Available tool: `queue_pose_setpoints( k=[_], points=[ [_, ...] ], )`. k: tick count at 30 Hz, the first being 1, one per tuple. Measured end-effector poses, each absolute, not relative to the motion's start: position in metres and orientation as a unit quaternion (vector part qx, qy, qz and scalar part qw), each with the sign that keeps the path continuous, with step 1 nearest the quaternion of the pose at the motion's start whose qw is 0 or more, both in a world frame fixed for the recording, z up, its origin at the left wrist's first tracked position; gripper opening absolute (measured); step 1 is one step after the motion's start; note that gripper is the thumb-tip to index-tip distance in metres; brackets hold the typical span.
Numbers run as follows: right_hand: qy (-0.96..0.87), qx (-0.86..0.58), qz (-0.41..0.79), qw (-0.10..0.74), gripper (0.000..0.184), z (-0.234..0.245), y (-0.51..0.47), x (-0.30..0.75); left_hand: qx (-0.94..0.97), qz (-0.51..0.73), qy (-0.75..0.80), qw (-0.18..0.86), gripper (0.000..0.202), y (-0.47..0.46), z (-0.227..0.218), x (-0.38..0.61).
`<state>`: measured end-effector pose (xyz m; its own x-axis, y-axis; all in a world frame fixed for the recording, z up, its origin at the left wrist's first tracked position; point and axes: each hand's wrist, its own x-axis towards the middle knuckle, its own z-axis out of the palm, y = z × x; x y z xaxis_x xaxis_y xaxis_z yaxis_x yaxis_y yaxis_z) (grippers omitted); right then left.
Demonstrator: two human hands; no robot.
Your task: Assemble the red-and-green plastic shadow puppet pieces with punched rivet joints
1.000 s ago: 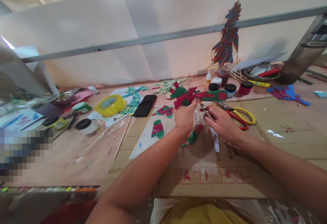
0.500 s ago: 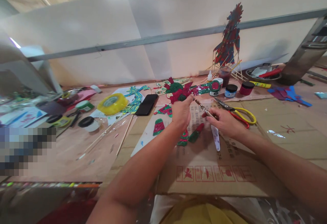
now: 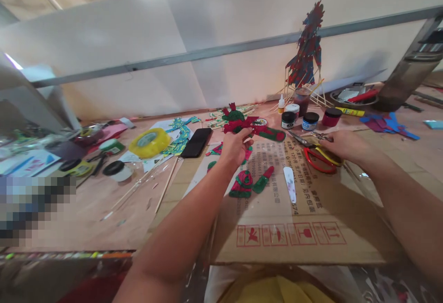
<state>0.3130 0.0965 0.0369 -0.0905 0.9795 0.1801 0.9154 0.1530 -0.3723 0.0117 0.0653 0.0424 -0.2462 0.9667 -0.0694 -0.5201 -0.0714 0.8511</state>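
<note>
My left hand (image 3: 236,147) is closed on a red-and-green painted cutout figure (image 3: 235,123), pinching its lower part. Its long arm-like strip (image 3: 272,133) points to the right. Over the yellow-and-red-handled scissors (image 3: 321,161), my right hand (image 3: 341,144) has its fingers closed around a small shiny metal tool (image 3: 320,136), whose exact kind I cannot make out. Loose painted pieces lie below my left hand: a red-and-green one (image 3: 241,184) and a narrow green one with a red tip (image 3: 263,180). A whitish strip (image 3: 290,184) rests to their right.
Cardboard (image 3: 277,252) covers the tabletop before me. Paint jars (image 3: 310,121) and a small glue bottle (image 3: 281,103) stand behind. A standing cutout figure on sticks (image 3: 306,49) is beyond them. On the left are a phone (image 3: 196,143), a yellow tape roll (image 3: 149,141) and a white jar (image 3: 118,170).
My right hand has moved right, away from the figure to the scissors, with the metal tool. The figure's strip has swung lower, and my left hand has shifted slightly left and down.
</note>
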Motion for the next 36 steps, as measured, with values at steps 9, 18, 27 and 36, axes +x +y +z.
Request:
queue_pose_setpoints(
  k=[9, 18, 27, 36],
  points=[
    [-0.769, -0.621, 0.027, 0.153, 0.023, 0.042, 0.089, 0.291, 0.315, 0.617, 0.428, 0.581, 0.022, 0.066, 0.042, 0.008],
    [-0.808, -0.533, 0.057, 0.245, 0.012, 0.035, 0.079, 0.273, 0.132, 0.739, 0.396, 0.529, 0.019, 0.059, 0.052, -0.037],
    [-0.818, -0.489, 0.137, 0.270, 0.015, 0.023, 0.067, 0.257, 0.200, 0.728, 0.407, 0.514, 0.019, 0.052, 0.030, -0.037],
    [-0.830, -0.481, 0.136, 0.249, 0.014, 0.043, 0.100, 0.220, 0.227, 0.659, 0.433, 0.572, 0.039, 0.044, 0.008, -0.005]
  ],
)
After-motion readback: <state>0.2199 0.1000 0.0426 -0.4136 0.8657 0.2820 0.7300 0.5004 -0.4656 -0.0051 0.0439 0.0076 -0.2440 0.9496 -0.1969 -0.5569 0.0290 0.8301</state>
